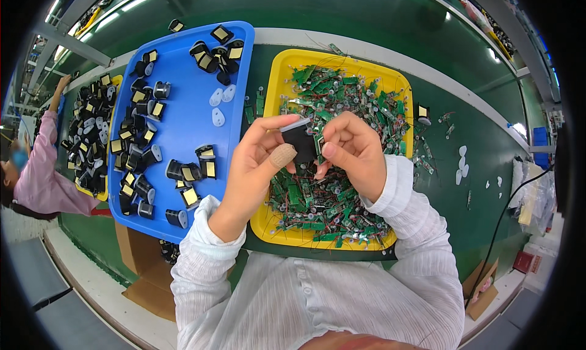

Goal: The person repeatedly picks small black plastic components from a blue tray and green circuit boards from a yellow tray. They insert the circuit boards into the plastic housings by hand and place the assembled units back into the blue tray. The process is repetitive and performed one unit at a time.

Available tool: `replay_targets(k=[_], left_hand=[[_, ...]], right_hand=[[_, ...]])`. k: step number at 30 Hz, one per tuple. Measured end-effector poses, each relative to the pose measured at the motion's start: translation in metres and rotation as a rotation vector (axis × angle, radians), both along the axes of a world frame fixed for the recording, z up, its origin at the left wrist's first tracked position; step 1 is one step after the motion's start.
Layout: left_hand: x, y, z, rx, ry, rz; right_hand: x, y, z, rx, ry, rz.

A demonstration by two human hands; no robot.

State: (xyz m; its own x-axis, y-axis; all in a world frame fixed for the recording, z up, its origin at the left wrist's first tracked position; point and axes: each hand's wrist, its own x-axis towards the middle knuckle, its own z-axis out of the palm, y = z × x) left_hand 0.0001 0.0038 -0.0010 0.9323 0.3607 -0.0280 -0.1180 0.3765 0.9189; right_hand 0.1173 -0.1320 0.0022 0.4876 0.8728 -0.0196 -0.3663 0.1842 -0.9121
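My left hand [262, 161], with a tan bandage on its thumb, grips a small black plastic housing [299, 141] that has a pale translucent cap on one end. Fingers of my right hand [354, 144] pinch a green circuit board [318, 144] against the right side of the housing. Both hands are above a yellow tray [259, 225] heaped with green circuit boards [348, 212] and thin wires. How far the board sits inside the housing cannot be made out.
Left of me, a blue tray [183, 93] holds black housings with cream pads and several pale caps [218, 117]. Beyond it, a person in a pink sleeve [46, 145] reaches over another tray of black parts. Loose boards and white caps [462, 161] lie on the green table to the right.
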Motion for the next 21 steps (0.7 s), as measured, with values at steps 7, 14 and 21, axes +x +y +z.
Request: replay_targets(k=[7,14,21], left_hand=[[-0.0004,-0.0021,-0.0006,0.063,-0.033,0.027],[-0.0015,-0.0022,-0.0047,0.075,-0.049,0.055],[-0.0022,-0.0042,-0.0014,0.159,-0.054,0.09]], right_hand=[[-0.0008,-0.0001,0.0019,-0.015,0.025,0.037],[-0.001,0.0008,-0.0007,-0.05,0.017,0.11],[-0.0031,0.0003,-0.0011,-0.069,-0.045,0.07]])
